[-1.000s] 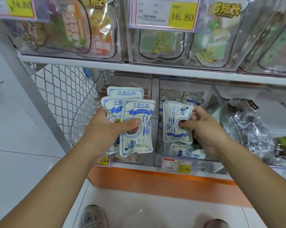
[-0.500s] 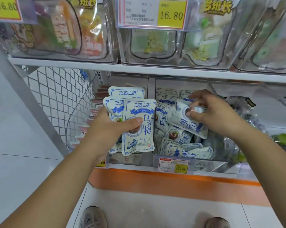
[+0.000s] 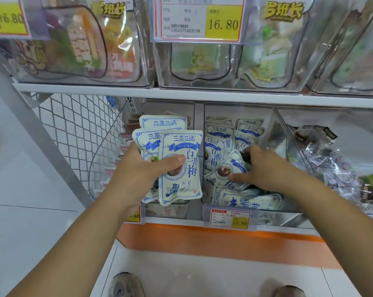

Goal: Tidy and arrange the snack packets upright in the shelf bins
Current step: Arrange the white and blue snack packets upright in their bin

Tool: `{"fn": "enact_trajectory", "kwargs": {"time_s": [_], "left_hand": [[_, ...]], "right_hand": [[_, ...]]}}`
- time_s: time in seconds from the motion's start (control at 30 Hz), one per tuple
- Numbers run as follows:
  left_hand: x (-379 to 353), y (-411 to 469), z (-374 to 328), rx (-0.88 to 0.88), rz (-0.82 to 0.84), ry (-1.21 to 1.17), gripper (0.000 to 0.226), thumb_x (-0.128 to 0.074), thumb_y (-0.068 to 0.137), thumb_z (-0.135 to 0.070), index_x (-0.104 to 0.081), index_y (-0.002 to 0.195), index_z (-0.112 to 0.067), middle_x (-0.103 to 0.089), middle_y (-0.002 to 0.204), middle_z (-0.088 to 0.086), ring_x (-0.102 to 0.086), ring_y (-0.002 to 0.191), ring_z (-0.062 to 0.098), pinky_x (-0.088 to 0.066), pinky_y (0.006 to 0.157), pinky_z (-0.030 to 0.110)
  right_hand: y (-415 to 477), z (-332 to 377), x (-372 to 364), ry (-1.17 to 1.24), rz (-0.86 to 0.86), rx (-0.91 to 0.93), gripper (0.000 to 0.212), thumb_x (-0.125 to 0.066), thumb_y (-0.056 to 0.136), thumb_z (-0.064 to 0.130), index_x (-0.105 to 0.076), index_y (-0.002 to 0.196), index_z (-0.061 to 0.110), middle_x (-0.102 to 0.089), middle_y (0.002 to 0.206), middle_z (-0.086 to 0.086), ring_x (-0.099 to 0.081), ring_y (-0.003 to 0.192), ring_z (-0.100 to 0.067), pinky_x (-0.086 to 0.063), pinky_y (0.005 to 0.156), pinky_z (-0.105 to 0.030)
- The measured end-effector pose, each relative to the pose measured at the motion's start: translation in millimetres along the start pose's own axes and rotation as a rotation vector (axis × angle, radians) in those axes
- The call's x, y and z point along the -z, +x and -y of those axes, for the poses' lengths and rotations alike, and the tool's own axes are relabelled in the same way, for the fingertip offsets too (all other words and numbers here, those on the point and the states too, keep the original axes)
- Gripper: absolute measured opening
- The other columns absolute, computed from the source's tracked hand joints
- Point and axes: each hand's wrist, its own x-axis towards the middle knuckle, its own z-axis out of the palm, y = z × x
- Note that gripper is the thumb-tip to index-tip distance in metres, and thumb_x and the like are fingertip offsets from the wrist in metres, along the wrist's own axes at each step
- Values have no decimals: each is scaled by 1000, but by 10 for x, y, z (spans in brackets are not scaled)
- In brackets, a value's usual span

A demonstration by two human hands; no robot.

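Note:
My left hand (image 3: 138, 174) grips a fanned stack of three white-and-blue plum snack packets (image 3: 181, 166), upright, in front of the left clear bin (image 3: 170, 211). My right hand (image 3: 264, 168) reaches into the middle clear bin (image 3: 288, 219) and pinches one tilted white-and-blue packet (image 3: 232, 168) between thumb and fingers. Several more of the same packets (image 3: 217, 146) stand upright at the back of that bin. Others lie flat at its front (image 3: 245, 202).
The upper shelf (image 3: 181, 95) holds clear bins of larger snack bags with 16.80 price tags (image 3: 200, 20). A bin of silver-wrapped snacks (image 3: 335, 163) stands to the right. A white wire mesh panel (image 3: 69, 129) closes the left side. My shoes (image 3: 125, 286) show below the orange shelf base.
My right hand carried its packet from in front of the bin into the middle bin and lowered it among the others. My left hand kept its stack in place.

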Motion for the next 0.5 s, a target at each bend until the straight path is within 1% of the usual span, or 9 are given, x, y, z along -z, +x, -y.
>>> {"fn": "enact_trajectory", "kwargs": {"time_s": [0.07, 0.13, 0.2, 0.23, 0.3, 0.33, 0.4, 0.43, 0.5], "left_hand": [[3, 1, 6, 2, 0, -5, 37, -76, 79, -9, -67, 115, -12, -76, 103, 3, -73, 96, 25, -56, 89, 47], [5, -4, 9, 4, 6, -6, 37, -76, 79, -9, -67, 115, -12, -76, 103, 3, -73, 95, 24, -56, 89, 46], [2, -16, 1, 2, 16, -2, 38, -77, 77, -11, -67, 114, -12, -76, 102, 2, -73, 94, 23, -57, 87, 46], [-4, -20, -4, 0, 21, -4, 40, -77, 76, -13, -67, 114, -12, -76, 102, 2, -73, 94, 23, -57, 87, 45], [-16, -26, -2, 6, 27, -13, 45, -78, 73, -14, -65, 116, -11, -76, 103, 3, -73, 95, 23, -57, 87, 44], [-20, -30, -2, 8, 27, -16, 44, -78, 74, -13, -64, 116, -11, -76, 103, 2, -73, 95, 22, -57, 87, 43], [-32, -41, 2, 3, 32, -24, 42, -76, 76, -9, -64, 116, -11, -76, 102, 1, -73, 95, 21, -57, 84, 39], [-38, -52, -2, -4, 36, -27, 43, -77, 76, -9, -64, 116, -11, -76, 102, 1, -73, 95, 20, -57, 84, 38], [-45, -68, -39, -12, 35, -31, 46, -77, 71, -15, -65, 115, -11, -76, 102, 1, -73, 95, 19, -58, 82, 35]], "right_hand": [[-8, 22, -39, -136, -1, 6, 75, -64, 74, 69, -47, 120, 12, -57, 119, -8, -44, 115, -25, -42, 88, -33], [-40, 47, -23, -99, -15, 70, 61, -67, 74, 64, -49, 108, 17, -56, 103, 2, -42, 111, -21, -41, 84, -31], [-96, 79, 32, -25, -26, 177, 43, -73, 77, 51, -45, 92, 22, -44, 88, 12, -42, 91, -12, -37, 69, -24], [-114, 92, 50, 25, -27, 220, 39, -74, 80, 43, -43, 92, 24, -40, 88, 13, -41, 83, -7, -34, 64, -20], [-103, 115, 18, 147, -77, 285, 36, -73, 84, 26, -46, 107, 29, -39, 99, 10, -44, 82, -3, -35, 67, -17], [-72, 130, -14, 200, -125, 303, 40, -72, 85, 19, -48, 116, 29, -39, 105, 8, -46, 87, -5, -36, 73, -15], [35, 154, -96, 255, -219, 322, 55, -72, 84, 10, -48, 132, 25, -38, 115, 4, -46, 103, -11, -32, 86, -6], [104, 157, -142, 241, -254, 327, 61, -73, 83, 11, -47, 137, 23, -38, 118, 0, -45, 111, -15, -29, 93, -7], [215, 158, -225, 126, -302, 293, 67, -75, 82, 26, -44, 142, 31, -39, 127, -8, -38, 121, -26, -33, 102, -25]]}}
